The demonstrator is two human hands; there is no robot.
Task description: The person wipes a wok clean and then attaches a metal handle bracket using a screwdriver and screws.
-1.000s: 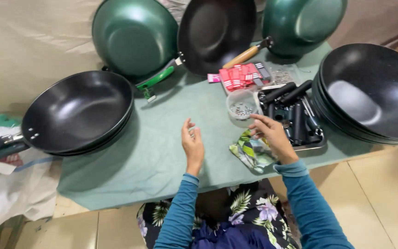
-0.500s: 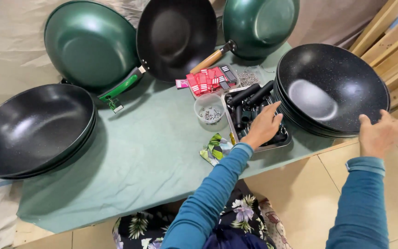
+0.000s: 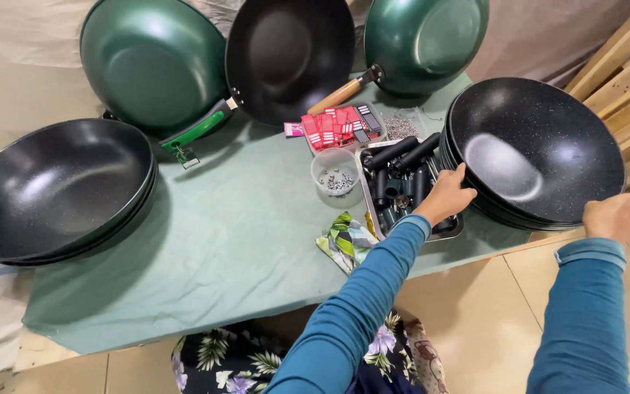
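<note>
- Grip of both hands set on one stack of black woks (image 3: 541,149): left hand (image 3: 446,195) closed over the stack's near-left rim, right hand (image 3: 616,217) curled on the near-right rim.
- Stack resting at the right end of the table (image 3: 205,255), overhanging its edge, just right of a metal tray of black handles (image 3: 402,182).
- Hands on opposite sides of the stack, so bowl centred between them and slightly beyond; neither hand clearly nearer.
- Round bowl, no long axis, no handle fitted; open side facing up.
- Left of the stack, past the tray: a clear cup of screws (image 3: 335,171) and small red boxes (image 3: 337,125).
- Far left of the stack: second pile of black woks (image 3: 52,190); beyond, finished green and black woks leaning against the wall.
</note>
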